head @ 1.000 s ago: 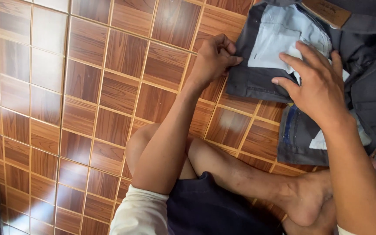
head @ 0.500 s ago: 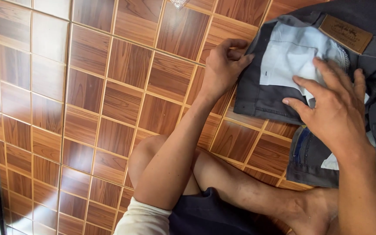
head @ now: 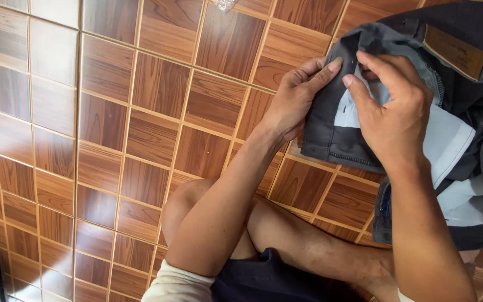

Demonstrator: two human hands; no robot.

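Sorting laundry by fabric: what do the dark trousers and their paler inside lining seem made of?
The trousers, gripped by the left hand and right hand, look like dark grey denim: matte, heavy, visibly stitched hem. The lining looks like thin, smooth pale-blue woven cotton, though I can't be sure.

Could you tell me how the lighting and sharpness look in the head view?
Head view: daylight glare whitens the glossy floor tiles at upper left; both the left hand and right hand on the dark jeans are sharp, without motion blur.
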